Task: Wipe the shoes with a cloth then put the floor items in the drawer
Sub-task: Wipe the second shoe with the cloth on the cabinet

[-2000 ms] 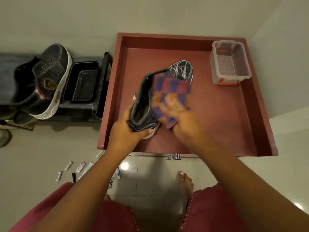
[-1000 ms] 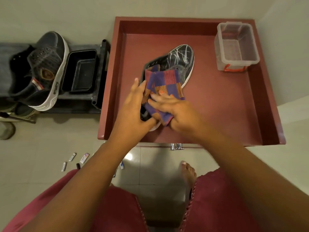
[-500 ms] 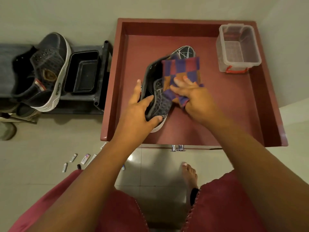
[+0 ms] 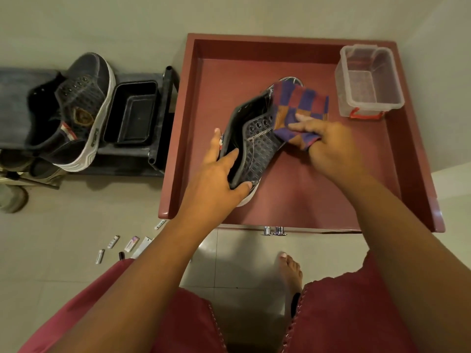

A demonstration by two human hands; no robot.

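A dark grey shoe (image 4: 257, 146) with a white sole lies tilted on its side in the open red drawer (image 4: 418, 159). My left hand (image 4: 219, 179) grips the shoe's heel end, thumb over the collar. My right hand (image 4: 328, 146) holds a checked purple, red and orange cloth (image 4: 300, 108) against the shoe's front part. The toe is hidden under the cloth. Several small floor items (image 4: 119, 247) lie on the tiles at the lower left, partly behind my left arm.
A clear plastic box (image 4: 369, 82) with red clips stands in the drawer's far right corner. Left of the drawer, a low dark rack (image 4: 158, 118) carries the matching shoe (image 4: 76, 110) and a black tray (image 4: 131, 113). My bare foot (image 4: 290, 271) stands below the drawer handle (image 4: 274, 230).
The cloth has slid from the shoe's heel side toward its toe, with my right hand moving right and away. My left hand has taken hold of the heel again and tilted the shoe.
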